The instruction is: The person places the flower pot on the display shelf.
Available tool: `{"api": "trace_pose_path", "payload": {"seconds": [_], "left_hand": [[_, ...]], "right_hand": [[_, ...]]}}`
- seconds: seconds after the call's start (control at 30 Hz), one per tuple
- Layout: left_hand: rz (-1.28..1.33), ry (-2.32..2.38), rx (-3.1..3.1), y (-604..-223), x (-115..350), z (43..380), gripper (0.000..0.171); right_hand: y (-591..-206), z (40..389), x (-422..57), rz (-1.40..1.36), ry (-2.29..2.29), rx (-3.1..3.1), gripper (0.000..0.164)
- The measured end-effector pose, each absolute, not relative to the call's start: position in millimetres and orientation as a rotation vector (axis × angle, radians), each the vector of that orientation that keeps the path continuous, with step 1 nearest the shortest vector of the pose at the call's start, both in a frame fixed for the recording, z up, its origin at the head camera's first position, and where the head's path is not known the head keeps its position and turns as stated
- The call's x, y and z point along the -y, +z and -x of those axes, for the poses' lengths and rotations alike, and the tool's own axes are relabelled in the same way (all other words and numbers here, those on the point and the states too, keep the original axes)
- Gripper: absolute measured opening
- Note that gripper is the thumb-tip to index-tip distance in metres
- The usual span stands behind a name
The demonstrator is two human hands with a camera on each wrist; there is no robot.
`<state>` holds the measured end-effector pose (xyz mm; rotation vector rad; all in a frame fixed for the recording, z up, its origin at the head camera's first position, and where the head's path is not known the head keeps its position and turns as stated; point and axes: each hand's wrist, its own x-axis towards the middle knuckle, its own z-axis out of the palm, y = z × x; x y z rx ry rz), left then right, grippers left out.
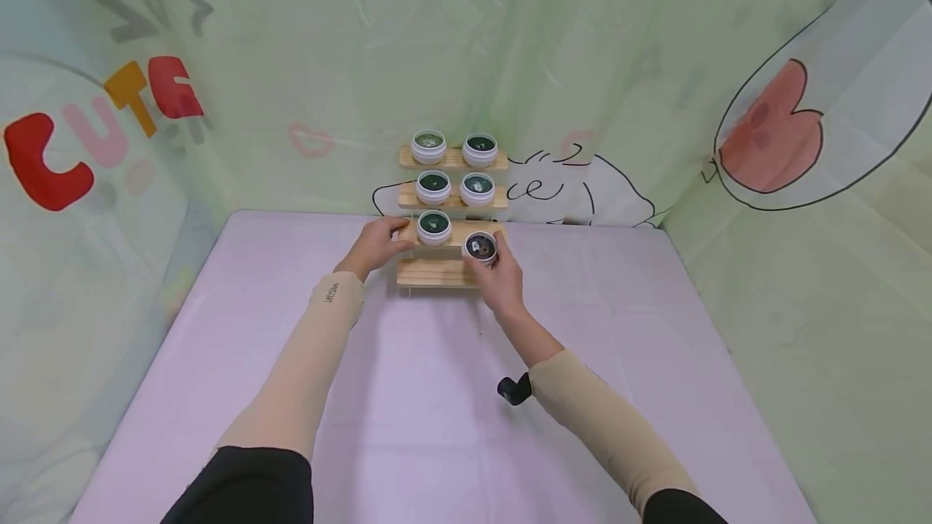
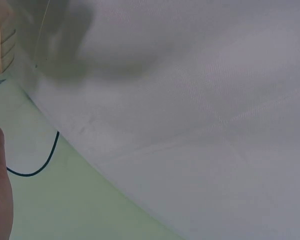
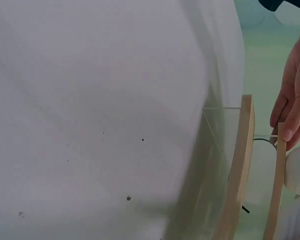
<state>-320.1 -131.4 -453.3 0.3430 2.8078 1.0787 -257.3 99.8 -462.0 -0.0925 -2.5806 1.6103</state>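
A stepped wooden display rack point(image 1: 435, 272) with clear side supports stands at the table's back edge. My left hand point(image 1: 374, 247) pinches the left end of its second-lowest shelf, thumb in front and fingers behind, as the right wrist view shows that hand point(image 3: 297, 90) too. My right hand point(image 1: 504, 281) grips a small round white jar point(image 1: 480, 247) with a dark brownish top, at the right side of that same shelf. Whether the jar touches the shelf I cannot tell. Beside it on the left sits a jar with a green top point(image 1: 434, 226). The left wrist view catches only a rack corner point(image 2: 1, 40) and part of the left hand.
Several more white jars with green tops stand in pairs on the two upper shelves, such as a top-left jar point(image 1: 429, 147). A pale lilac cloth point(image 1: 437, 427) covers the table. Printed pale green curtains point(image 1: 582, 47) hang close behind the rack and at both sides.
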Motion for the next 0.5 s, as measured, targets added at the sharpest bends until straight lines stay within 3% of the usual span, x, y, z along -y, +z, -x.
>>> {"api": "trace_pose_path", "payload": {"seconds": [0.5], "left_hand": [[-0.369,1.088,-2.821,-455,132,321,0.056]], "right_hand": [[-459,270,-102,0.084,1.582,2.576,0.073]]}}
